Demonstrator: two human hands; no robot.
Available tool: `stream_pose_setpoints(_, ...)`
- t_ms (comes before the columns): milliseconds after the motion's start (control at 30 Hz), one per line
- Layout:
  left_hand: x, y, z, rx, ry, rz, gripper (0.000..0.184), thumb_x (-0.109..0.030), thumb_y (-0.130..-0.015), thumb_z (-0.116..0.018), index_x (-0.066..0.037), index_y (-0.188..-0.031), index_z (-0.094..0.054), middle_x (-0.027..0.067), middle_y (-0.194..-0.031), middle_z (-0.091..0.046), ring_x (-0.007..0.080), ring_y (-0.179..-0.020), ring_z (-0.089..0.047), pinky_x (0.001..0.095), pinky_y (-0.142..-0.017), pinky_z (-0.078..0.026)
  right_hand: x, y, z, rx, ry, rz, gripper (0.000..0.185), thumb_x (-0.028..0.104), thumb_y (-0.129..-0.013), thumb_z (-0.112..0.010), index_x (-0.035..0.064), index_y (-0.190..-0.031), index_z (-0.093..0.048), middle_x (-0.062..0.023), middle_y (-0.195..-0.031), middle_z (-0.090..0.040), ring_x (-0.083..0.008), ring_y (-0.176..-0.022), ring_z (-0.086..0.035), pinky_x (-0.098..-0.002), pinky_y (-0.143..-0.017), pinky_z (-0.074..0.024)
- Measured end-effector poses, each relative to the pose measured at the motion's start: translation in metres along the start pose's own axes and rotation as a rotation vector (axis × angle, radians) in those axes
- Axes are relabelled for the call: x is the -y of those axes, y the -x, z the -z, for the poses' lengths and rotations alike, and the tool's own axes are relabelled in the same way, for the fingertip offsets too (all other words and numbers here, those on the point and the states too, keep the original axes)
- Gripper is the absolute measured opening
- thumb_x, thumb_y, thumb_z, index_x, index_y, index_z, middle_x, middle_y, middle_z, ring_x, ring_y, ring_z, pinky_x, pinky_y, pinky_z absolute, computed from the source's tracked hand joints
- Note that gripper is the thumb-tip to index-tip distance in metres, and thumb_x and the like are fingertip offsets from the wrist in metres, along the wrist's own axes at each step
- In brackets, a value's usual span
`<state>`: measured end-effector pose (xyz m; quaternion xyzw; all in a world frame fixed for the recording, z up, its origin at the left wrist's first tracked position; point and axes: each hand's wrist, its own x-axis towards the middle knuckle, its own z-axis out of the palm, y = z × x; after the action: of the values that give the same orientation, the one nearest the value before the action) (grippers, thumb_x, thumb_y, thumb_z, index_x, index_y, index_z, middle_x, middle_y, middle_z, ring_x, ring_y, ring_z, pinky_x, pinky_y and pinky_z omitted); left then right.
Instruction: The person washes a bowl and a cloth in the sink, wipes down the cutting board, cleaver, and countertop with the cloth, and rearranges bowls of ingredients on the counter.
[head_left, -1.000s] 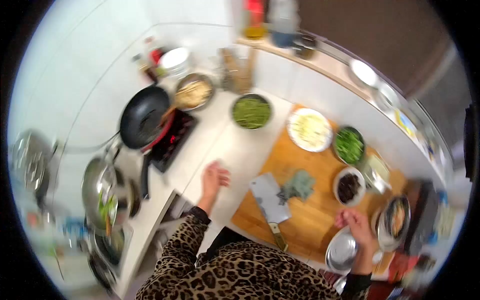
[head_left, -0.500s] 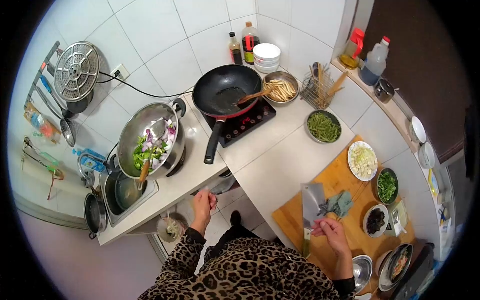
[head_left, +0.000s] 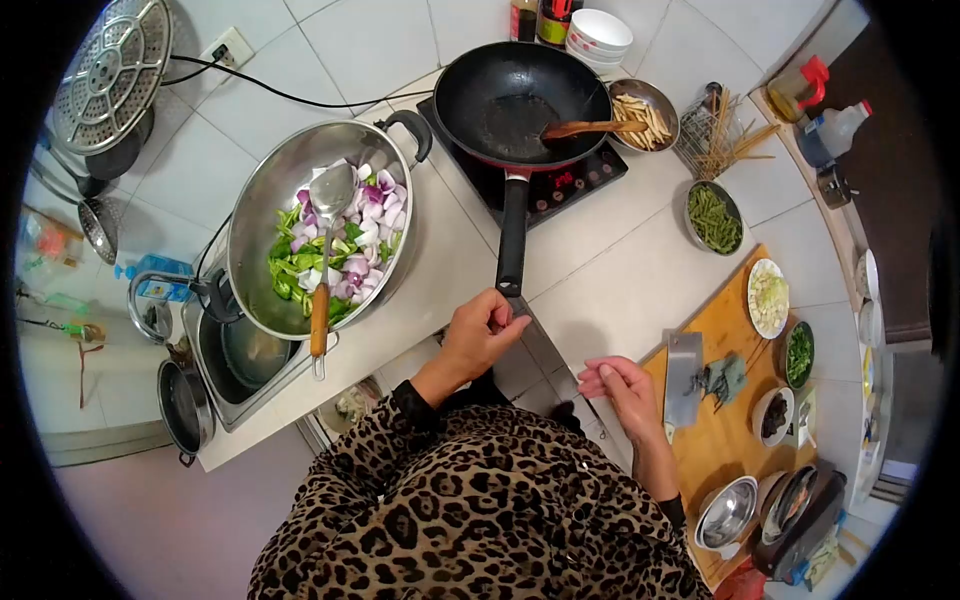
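My left hand (head_left: 478,342) is held in the air by the counter edge, fingers curled in, with nothing visible in them. It is just below the handle tip of a black wok (head_left: 500,105). To its right my right hand (head_left: 622,392) hovers with fingers stretched out, holding nothing. A wooden spatula (head_left: 585,129) rests in the wok, on an induction cooker (head_left: 562,195). At left, a large steel pan (head_left: 262,215) holds cut purple onion (head_left: 375,210) and green pepper (head_left: 292,268), with a wooden-handled metal turner (head_left: 328,225) lying in it.
A cleaver (head_left: 684,380) and a grey-green cloth (head_left: 724,378) lie on the wooden cutting board (head_left: 715,325), among bowls. Beans (head_left: 712,218) and pale strips (head_left: 640,120) sit in bowls behind. A sink (head_left: 205,345) is at left.
The view has shifted left and closer to the pans. My right hand has moved from over the cleaver handle to the board's left side. My left hand has come up near the wok handle.
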<state>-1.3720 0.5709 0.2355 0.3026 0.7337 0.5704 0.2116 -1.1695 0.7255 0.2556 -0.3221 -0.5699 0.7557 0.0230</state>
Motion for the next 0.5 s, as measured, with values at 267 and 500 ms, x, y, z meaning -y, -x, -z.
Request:
stream_pose_setpoints(267, 0.003, 0.035, -0.015, 0.087, -0.151, -0.036, 0.027, -0.014, -0.077, -0.070, -0.003, -0.086, -0.047, 0.0041, -0.073, -0.049, 0.0103, -0.061, -0.044, 0.0248, -0.054, -0.039, 0.009, -0.030, -0.045, 0.282, 0.097, 0.022, 0.027, 0.021, -0.091, -0.054, 0.0001, -0.109, -0.056, -0.0076, -0.098, -0.062, -0.0145, -0.085, -0.061, -0.0263, -0.070, -0.0505)
stream_pose_setpoints(500, -0.011, 0.067, -0.028, 0.208, -0.229, -0.094, 0.036, -0.012, -0.073, -0.071, -0.005, -0.098, -0.045, 0.0074, -0.091, -0.049, 0.0135, -0.073, -0.048, 0.0268, -0.061, -0.042, -0.009, -0.021, -0.038, 0.432, 0.016, 0.020, 0.030, 0.029, -0.087, -0.060, 0.0013, -0.100, -0.057, -0.0058, -0.085, -0.061, -0.0124, -0.072, -0.060, -0.0254, -0.060, -0.0511)
